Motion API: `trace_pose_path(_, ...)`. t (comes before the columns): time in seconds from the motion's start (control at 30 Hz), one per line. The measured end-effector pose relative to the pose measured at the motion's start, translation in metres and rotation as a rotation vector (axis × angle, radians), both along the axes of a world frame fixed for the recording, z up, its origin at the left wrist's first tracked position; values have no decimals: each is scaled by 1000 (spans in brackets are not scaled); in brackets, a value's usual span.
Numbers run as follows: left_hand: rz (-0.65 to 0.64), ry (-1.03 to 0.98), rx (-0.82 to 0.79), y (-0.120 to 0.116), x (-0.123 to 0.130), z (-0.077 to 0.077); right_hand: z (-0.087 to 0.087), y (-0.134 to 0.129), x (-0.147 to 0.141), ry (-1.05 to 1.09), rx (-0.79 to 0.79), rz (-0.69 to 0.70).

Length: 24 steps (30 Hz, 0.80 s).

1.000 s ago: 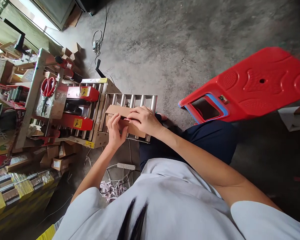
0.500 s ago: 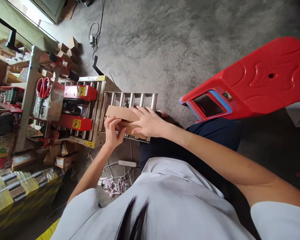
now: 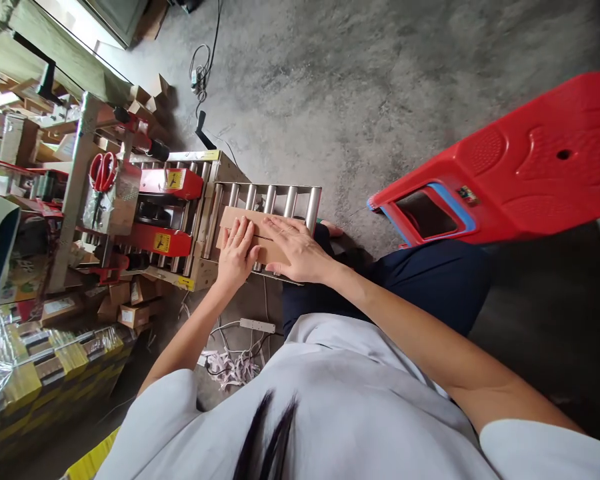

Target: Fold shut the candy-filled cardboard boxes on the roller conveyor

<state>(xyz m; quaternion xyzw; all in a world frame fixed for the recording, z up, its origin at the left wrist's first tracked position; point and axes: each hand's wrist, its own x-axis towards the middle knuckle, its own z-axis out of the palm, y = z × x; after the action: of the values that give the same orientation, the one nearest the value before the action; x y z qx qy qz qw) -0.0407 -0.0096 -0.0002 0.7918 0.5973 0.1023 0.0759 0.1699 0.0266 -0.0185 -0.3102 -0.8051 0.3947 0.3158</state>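
Observation:
A small brown cardboard box point(image 3: 273, 251) lies on the metal roller conveyor point(image 3: 313, 208) in front of me, its top flaps folded down so that they meet along a seam. My left hand point(image 3: 237, 255) rests on the box's left end, fingers stretched across the seam and thumb out to the side. Over the right part of the box, my right hand point(image 3: 300, 252) lies flat with its fingers extended. Both palms hide some of the flaps.
Left of the rollers stands a taping machine with red side guides point(image 3: 167, 240) and red-handled scissors point(image 3: 103, 172) hanging on it. Several cartons point(image 3: 134, 315) sit beyond. A red plastic stool point(image 3: 510, 160) is at right. A power strip point(image 3: 257, 326) lies on the floor below.
The box flaps, which stood partly raised with a gap between them, now lie down flat. My left hand has gone from gripping the edge to lying over the top.

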Motion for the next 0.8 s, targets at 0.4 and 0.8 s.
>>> trace_pose_path(0.4, -107, 202, -52, 8, 86, 20, 6, 11, 6, 818, -608, -209)
trace_pose_path(0.8, -7, 90, 34, 53, -90, 46, -42, -11, 86, 754, -834, -583)
